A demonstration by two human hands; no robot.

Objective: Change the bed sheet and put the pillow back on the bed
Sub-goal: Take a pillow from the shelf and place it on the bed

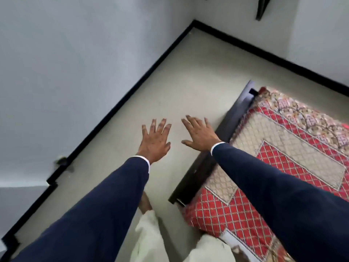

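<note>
A red and beige patterned bed sheet (279, 148) covers the bed at the right, inside a dark wooden bed frame (222, 140). My left hand (154, 140) is stretched out over the floor with fingers spread, holding nothing. My right hand (200, 135) is held out beside it, fingers straight, just left of the bed frame's edge and empty. Both arms wear dark blue sleeves. No pillow is in view.
A beige floor (170, 87) runs between the bed and the pale walls (75, 63), edged by a black skirting (132, 95). A dark object (262, 6) hangs on the far wall. My light trousers (149, 233) and a foot show below.
</note>
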